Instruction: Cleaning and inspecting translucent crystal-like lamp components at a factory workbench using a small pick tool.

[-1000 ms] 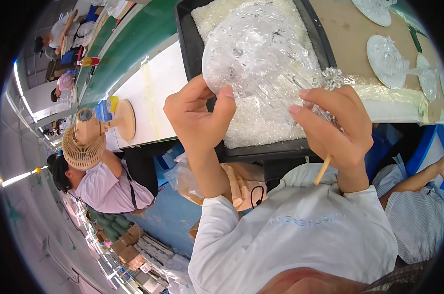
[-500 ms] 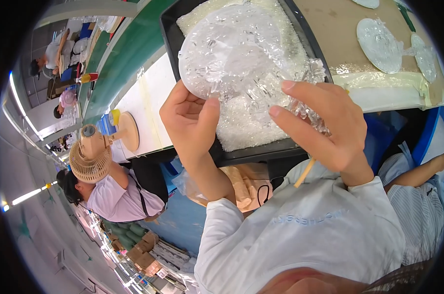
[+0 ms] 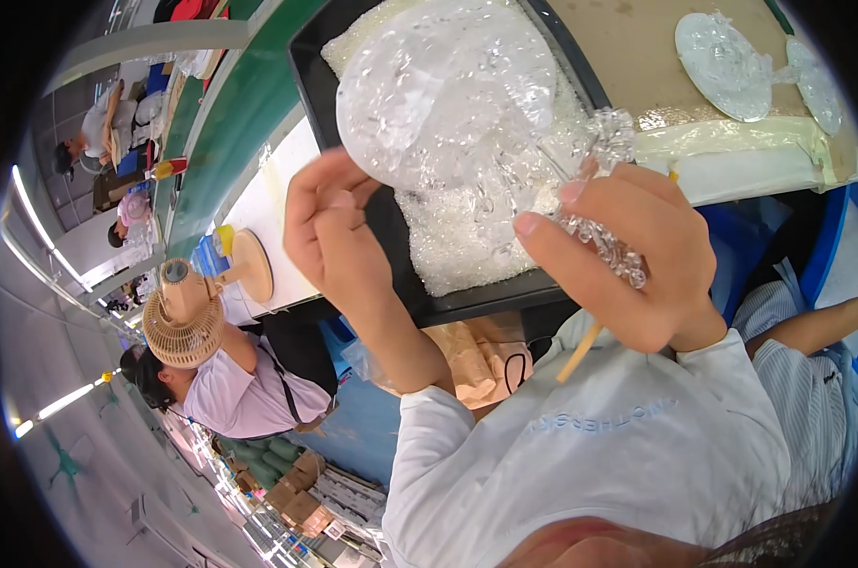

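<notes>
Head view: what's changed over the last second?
The clear beaded disc has been lifted higher over the black tray and sits more to the left. The left hand still grips its lower edge; the right hand still holds the beaded strand and a thin wooden stick. Tray, finished discs and the neighbour's small fan are unchanged.

You hold a clear, round, beaded disc (image 3: 448,90) tilted up over the black tray (image 3: 467,298), its bumpy surface glinting. Your left hand (image 3: 339,241) grips its lower left edge. From the disc's right side a strand of clear beads (image 3: 604,237) trails down through your right hand (image 3: 628,260), which also holds a thin wooden stick (image 3: 577,352) that points down from under the palm.
</notes>
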`<action>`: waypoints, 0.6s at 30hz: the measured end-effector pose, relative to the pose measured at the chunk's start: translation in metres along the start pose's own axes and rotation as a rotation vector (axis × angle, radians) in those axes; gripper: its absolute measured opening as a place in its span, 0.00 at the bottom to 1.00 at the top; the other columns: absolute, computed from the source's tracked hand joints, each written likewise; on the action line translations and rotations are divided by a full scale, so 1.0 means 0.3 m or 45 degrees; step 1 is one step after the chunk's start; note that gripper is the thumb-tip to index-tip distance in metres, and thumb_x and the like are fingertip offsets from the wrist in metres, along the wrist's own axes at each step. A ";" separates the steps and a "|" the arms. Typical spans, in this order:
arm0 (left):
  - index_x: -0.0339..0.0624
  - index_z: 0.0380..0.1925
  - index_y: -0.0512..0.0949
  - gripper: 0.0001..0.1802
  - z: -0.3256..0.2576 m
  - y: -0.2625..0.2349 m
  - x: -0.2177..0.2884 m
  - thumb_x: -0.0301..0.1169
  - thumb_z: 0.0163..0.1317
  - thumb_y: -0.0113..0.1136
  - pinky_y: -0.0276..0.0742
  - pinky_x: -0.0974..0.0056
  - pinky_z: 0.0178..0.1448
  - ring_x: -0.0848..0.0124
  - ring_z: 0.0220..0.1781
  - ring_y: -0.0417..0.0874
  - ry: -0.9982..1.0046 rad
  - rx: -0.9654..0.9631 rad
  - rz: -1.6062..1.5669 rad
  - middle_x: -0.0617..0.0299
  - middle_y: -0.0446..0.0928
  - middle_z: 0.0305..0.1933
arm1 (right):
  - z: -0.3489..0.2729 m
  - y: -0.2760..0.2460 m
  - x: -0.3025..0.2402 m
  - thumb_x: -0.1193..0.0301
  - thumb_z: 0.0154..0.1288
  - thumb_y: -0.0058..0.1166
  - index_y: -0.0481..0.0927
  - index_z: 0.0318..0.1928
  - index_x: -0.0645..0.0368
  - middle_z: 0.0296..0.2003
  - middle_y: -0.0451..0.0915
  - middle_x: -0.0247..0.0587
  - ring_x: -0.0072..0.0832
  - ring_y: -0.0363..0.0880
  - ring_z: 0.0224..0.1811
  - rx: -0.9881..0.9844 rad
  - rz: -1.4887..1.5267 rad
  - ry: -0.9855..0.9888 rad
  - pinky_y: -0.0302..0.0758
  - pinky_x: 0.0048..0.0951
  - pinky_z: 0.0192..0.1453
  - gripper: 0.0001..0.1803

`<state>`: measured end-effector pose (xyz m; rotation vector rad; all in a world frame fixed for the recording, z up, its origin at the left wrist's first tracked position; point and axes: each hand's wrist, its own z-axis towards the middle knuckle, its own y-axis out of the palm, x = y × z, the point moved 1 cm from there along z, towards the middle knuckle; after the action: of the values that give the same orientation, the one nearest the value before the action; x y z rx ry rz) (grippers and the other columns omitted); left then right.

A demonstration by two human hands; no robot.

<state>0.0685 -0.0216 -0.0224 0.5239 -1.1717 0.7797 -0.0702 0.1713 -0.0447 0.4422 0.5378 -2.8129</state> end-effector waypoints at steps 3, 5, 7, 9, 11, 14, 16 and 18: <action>0.25 0.41 0.77 0.12 -0.003 0.020 0.020 0.24 0.66 0.46 0.80 0.67 0.44 0.66 0.34 0.85 -0.027 0.096 0.329 0.49 0.82 0.32 | 0.010 -0.015 0.003 0.78 0.31 0.64 0.87 0.40 0.59 0.42 0.75 0.44 0.36 0.77 0.35 -0.015 0.018 0.047 0.78 0.30 0.37 0.25; 0.26 0.40 0.78 0.12 -0.010 0.062 0.023 0.26 0.69 0.48 0.79 0.70 0.41 0.69 0.32 0.84 -0.053 0.100 0.520 0.52 0.83 0.30 | 0.014 -0.023 0.003 0.80 0.31 0.64 0.87 0.40 0.59 0.42 0.74 0.44 0.35 0.77 0.35 -0.029 0.038 0.078 0.78 0.29 0.37 0.25; 0.27 0.38 0.78 0.13 -0.009 0.086 0.012 0.30 0.71 0.53 0.76 0.74 0.37 0.75 0.29 0.82 -0.059 0.160 0.668 0.59 0.81 0.23 | 0.014 -0.025 0.006 0.81 0.31 0.63 0.87 0.39 0.59 0.42 0.74 0.45 0.35 0.77 0.35 -0.042 0.058 0.109 0.77 0.29 0.37 0.25; 0.28 0.38 0.79 0.14 -0.008 0.062 0.008 0.32 0.71 0.53 0.74 0.75 0.36 0.76 0.28 0.82 -0.143 0.078 0.710 0.60 0.81 0.23 | 0.011 -0.024 0.011 0.84 0.32 0.61 0.88 0.39 0.59 0.42 0.75 0.45 0.34 0.77 0.34 -0.015 0.046 0.103 0.76 0.28 0.35 0.25; 0.28 0.38 0.79 0.15 -0.010 0.037 -0.001 0.33 0.72 0.54 0.72 0.76 0.35 0.78 0.28 0.81 -0.228 -0.004 0.749 0.62 0.81 0.22 | 0.013 -0.024 0.008 0.84 0.32 0.61 0.88 0.39 0.59 0.42 0.75 0.45 0.34 0.77 0.34 -0.016 0.046 0.109 0.76 0.27 0.34 0.24; 0.30 0.44 0.77 0.13 -0.010 0.033 -0.013 0.31 0.71 0.51 0.73 0.74 0.37 0.77 0.32 0.82 -0.188 -0.010 0.920 0.57 0.83 0.35 | 0.012 -0.016 0.009 0.84 0.32 0.61 0.88 0.38 0.59 0.41 0.75 0.45 0.33 0.77 0.33 -0.001 0.051 0.108 0.76 0.27 0.33 0.24; 0.29 0.54 0.72 0.17 -0.009 0.060 -0.010 0.26 0.67 0.51 0.75 0.70 0.44 0.73 0.42 0.82 0.014 -0.001 0.653 0.51 0.78 0.51 | 0.015 -0.014 0.007 0.84 0.32 0.61 0.88 0.38 0.59 0.41 0.75 0.45 0.33 0.77 0.33 0.014 0.061 0.098 0.75 0.26 0.32 0.24; 0.29 0.59 0.68 0.23 0.002 0.066 0.001 0.23 0.64 0.53 0.75 0.68 0.50 0.70 0.48 0.81 -0.076 0.004 0.363 0.48 0.75 0.56 | 0.013 -0.014 0.008 0.83 0.31 0.61 0.88 0.37 0.58 0.40 0.75 0.44 0.33 0.77 0.33 0.005 0.081 0.114 0.75 0.26 0.32 0.24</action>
<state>0.0528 -0.0094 -0.0226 0.3884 -1.3182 1.0151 -0.0746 0.1732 -0.0407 0.5784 0.5267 -2.7440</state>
